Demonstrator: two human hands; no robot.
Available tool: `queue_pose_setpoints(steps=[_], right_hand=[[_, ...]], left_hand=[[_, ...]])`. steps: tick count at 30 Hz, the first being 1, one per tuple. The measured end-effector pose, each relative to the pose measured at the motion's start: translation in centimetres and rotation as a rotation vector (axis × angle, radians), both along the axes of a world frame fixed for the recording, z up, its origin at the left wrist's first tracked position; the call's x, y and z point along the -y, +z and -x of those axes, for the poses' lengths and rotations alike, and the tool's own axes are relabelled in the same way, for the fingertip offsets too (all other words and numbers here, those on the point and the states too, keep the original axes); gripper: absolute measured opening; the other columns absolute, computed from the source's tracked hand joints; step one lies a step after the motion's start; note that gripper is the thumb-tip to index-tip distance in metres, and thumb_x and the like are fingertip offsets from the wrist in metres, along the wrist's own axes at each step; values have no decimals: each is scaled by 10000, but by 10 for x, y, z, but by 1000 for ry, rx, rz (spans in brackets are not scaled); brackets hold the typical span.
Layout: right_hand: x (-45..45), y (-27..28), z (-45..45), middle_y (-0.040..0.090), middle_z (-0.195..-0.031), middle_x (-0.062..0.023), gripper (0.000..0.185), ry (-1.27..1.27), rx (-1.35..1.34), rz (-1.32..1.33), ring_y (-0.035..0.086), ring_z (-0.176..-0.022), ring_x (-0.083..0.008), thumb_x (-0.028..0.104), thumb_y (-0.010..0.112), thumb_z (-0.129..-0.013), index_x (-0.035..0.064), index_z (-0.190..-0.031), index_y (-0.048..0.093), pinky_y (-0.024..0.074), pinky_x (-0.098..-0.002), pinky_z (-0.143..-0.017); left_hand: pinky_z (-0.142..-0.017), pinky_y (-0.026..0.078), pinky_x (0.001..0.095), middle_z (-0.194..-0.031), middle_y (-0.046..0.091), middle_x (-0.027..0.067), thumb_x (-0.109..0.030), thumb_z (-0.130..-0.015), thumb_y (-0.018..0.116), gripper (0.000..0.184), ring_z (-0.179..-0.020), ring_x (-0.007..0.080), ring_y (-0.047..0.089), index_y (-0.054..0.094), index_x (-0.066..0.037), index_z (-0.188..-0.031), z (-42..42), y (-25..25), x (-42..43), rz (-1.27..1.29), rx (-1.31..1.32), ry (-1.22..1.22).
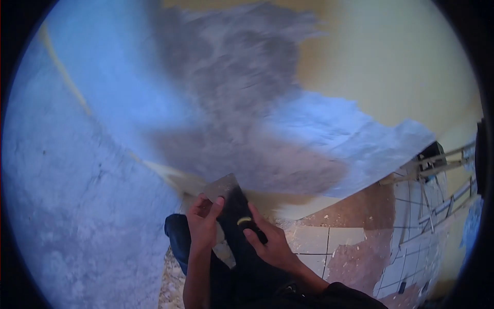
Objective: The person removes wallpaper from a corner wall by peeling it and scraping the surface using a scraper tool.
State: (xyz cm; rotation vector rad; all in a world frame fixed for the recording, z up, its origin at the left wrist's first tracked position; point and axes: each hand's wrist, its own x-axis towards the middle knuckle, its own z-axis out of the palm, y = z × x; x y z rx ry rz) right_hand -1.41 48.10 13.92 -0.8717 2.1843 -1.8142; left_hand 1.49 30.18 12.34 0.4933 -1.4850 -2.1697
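Observation:
A broad putty knife [234,202] is held in front of my body, its pale blade edge towards the wall and its dark handle with a yellow band towards me. My left hand [206,219] pinches the left side of the blade, thumb on top. My right hand [270,244] is closed around the handle. Just beyond the blade, apart from it as far as I can tell, is the wall [231,103] with rough grey patches among smooth yellowish paint. Part of the handle is hidden by the right fingers.
Another rough, bluish-grey wall [87,206] rises on the left. A ladder [447,206] stands at the right, near a dark box-like object [432,154]. The tiled floor [345,237] has brownish patches and scattered debris. My dark-clothed leg [178,239] is below.

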Motion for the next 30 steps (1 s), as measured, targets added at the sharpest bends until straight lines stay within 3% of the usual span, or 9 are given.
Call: queue_pose_setpoints(steps=[3, 7, 10, 15, 21, 23, 24, 26, 30], right_hand=[[-9, 29, 4, 580, -1212, -168, 433, 52, -333, -133, 585, -1044, -263, 118, 685, -902, 87, -1324, 589, 487, -374, -897], [2, 13, -19, 561, -1211, -130, 251, 1543, 167, 558, 573, -1030, -243, 180, 719, -889, 73, -1111, 673, 487, -347, -870], [24, 11, -55, 532, -1148, -122, 185, 1829, 492, 515, 517, -989, -294, 242, 691, -921, 130, -1059, 742, 438, -399, -902], [56, 10, -42, 540, -1135, -126, 197, 1701, 195, 601, 536, -960, -273, 156, 707, -903, 128, -1097, 727, 482, -335, -793], [71, -63, -13, 640, -991, -99, 213, 1637, 759, 340, 613, -966, -188, 247, 638, -955, 98, -1101, 683, 492, -345, -823], [90, -92, -39, 655, -873, -72, 201, 914, 428, -439, 648, -819, -190, 272, 639, -948, 121, -1062, 705, 509, -342, -750], [88, -102, -36, 655, -873, -72, 201, 905, 431, -449, 648, -819, -190, 272, 639, -948, 121, -1062, 705, 509, -342, -750], [80, -115, -33, 699, -915, -41, 238, 903, -659, -245, 651, -740, -234, 308, 627, -954, 111, -1045, 724, 522, -339, -709], [41, -86, -16, 706, -880, -58, 295, 649, -155, -454, 664, -714, -249, 329, 599, -965, 90, -1109, 696, 530, -347, -644]], left_hand=[[-760, 527, 292, -1011, 685, 64, -139, -913, 702, 235, -846, 144, 654, 647, 14, -1083, -22, -17, 39, 64, 70, 241], [-725, 513, 273, -1000, 680, 55, -152, -891, 730, 230, -857, 127, 638, 669, -11, -1062, -45, -62, 112, 120, 136, 382], [-696, 524, 278, -987, 679, 65, -168, -885, 737, 233, -831, 133, 641, 678, -9, -1044, -52, -87, 145, 75, 148, 439], [-640, 546, 277, -949, 680, 68, -162, -882, 739, 225, -771, 127, 646, 679, 3, -1023, -75, -115, 182, 70, 162, 517], [-612, 526, 252, -939, 683, 49, -165, -886, 735, 186, -738, 114, 635, 673, -30, -998, -102, -160, 200, -27, 240, 613], [-611, 525, 253, -935, 679, 48, -168, -885, 735, 191, -734, 113, 629, 672, -30, -1000, -109, -165, 203, -30, 242, 613], [-611, 525, 255, -931, 675, 46, -171, -885, 736, 195, -730, 112, 623, 670, -30, -1002, -108, -162, 206, -3, 220, 624], [-597, 525, 255, -913, 666, 44, -169, -881, 739, 193, -722, 112, 614, 668, -25, -988, -109, -162, 204, -18, 236, 627], [-577, 538, 265, -944, 626, 56, -164, -863, 763, 237, -751, 110, 597, 645, -11, -1000, -114, -168, 203, -34, 278, 679]])
